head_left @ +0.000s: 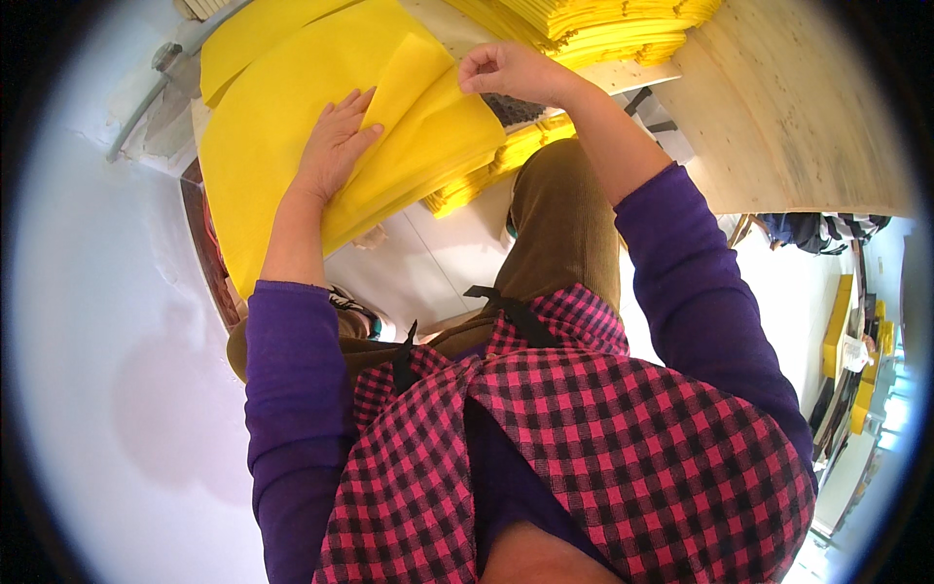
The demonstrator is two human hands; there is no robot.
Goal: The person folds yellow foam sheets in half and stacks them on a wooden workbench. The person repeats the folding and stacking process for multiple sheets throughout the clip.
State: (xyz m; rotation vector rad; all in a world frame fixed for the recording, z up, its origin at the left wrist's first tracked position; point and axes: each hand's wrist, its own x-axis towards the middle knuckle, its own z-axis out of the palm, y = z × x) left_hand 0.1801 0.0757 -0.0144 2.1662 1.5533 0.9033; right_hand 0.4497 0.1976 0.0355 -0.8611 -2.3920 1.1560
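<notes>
Large yellow fabric-like sheets (263,146) lie stacked at the upper left, the top one raised in a folded flap (409,83). My left hand (336,146) rests flat on the top sheet, its thumb stretched out and its fingertips reaching to the flap's edge. To the right, my right hand (511,73) has its fingers curled together just at the sheet's right edge. What lies between those fingertips, if anything, is too small to make out.
Folded yellow pieces are piled (623,29) at the top, and more yellow bundles (467,190) sit below the sheets beside my knee. A wooden board (798,107) stands at the upper right. A grey metal tube (141,117) curves along the left by the white wall (107,292).
</notes>
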